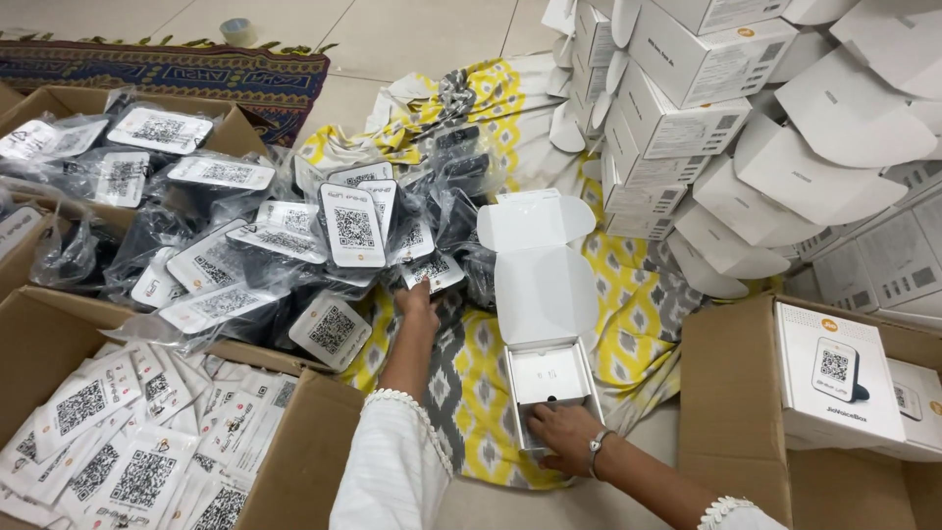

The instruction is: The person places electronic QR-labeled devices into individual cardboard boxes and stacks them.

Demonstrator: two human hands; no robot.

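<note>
Left hand (417,299): reaching into the bagged devices (353,231), fingers closing on one bag.
Right hand (561,437): gripping the open white box (546,378) by its near edge.

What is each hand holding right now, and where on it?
Right hand grips the open white box at its near bottom edge. Left hand touches the bagged devices; no clear grasp.

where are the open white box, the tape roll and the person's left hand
open white box (546,285): head view, inside of the raised lid
tape roll (238,30): head view, its rim
left hand (416,297): head view, back of hand
</note>
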